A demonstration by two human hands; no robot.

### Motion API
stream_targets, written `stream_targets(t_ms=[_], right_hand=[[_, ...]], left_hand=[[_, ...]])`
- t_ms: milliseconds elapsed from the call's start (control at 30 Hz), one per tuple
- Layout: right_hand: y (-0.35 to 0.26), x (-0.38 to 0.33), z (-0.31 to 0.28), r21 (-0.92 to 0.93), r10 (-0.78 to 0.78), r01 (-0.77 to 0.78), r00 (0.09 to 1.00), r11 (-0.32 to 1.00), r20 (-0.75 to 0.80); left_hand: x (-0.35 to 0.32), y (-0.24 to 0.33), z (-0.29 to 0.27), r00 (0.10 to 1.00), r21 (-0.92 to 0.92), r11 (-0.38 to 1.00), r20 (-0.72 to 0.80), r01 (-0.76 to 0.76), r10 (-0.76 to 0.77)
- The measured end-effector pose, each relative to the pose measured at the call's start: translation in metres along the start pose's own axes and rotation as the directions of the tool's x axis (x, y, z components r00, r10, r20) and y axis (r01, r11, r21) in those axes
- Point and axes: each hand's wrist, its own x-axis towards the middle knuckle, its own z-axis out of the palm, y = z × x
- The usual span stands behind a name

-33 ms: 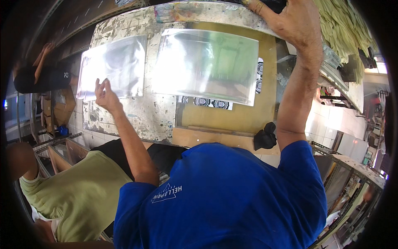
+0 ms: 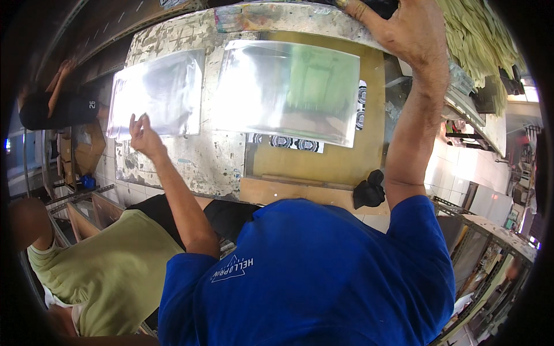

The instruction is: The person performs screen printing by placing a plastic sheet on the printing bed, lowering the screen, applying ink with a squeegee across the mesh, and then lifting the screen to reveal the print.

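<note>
My left hand (image 2: pixel 147 140) is at the near edge of a shiny clear plastic sheet (image 2: pixel 167 95), its fingers apart and partly bent. Whether the fingertips touch the sheet I cannot tell. A second clear sheet (image 2: pixel 323 86), larger and glossy, lies to the right over a yellowish board (image 2: pixel 323 164). White pieces printed with round black emblems (image 2: pixel 297 143) show past its near and right edges. At the far right, my right hand (image 2: pixel 412 34) reaches to the top of the view. Its thumb stretches left beside something dark; the other fingers are out of view.
The worn, paint-spotted table (image 2: pixel 213 164) has a wooden strip (image 2: pixel 288 190) along its near side, with a black cloth-like item (image 2: pixel 369 190) at its end. Pale yellow fabric (image 2: pixel 485 34) hangs at the right. A person in a green shirt (image 2: pixel 121 265) sits close at my left; another person (image 2: pixel 63 109) is beyond.
My left hand has shifted slightly left and nearer to me along the sheet's edge. The glare on both sheets looks a little different. My right hand stays in place.
</note>
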Motion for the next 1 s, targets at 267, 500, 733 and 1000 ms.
stream_targets(t_ms=[267, 500, 733, 1000], right_hand=[[-0.009, -0.002, -0.007, -0.036, 0.008, -0.007, 1.0, 0.999, 0.03], [-0.006, -0.038, 0.009, -0.18, -0.061, 0.063, 0.998, 0.982, 0.019], [-0.009, -0.127, 0.043, -0.096, -0.009, 0.015, 0.998, 0.995, 0.065], [0.033, -0.191, 0.112, 0.215, 0.337, -0.488, 0.802, 0.846, 0.493]], left_hand=[[0.069, -0.079, -0.073, 0.984, 0.309, 0.95, -0.18, 0.041, 0.016], [0.002, -0.013, 0.009, 0.889, 0.595, 0.719, -0.018, -0.358, 0.458], [-0.217, 0.108, 0.086, 0.672, -0.5, 0.685, 0.74, 0.53, 0.02], [-0.249, 0.003, 0.066, 0.751, -0.01, 1.0, 0.66, 0.027, -0.013]])
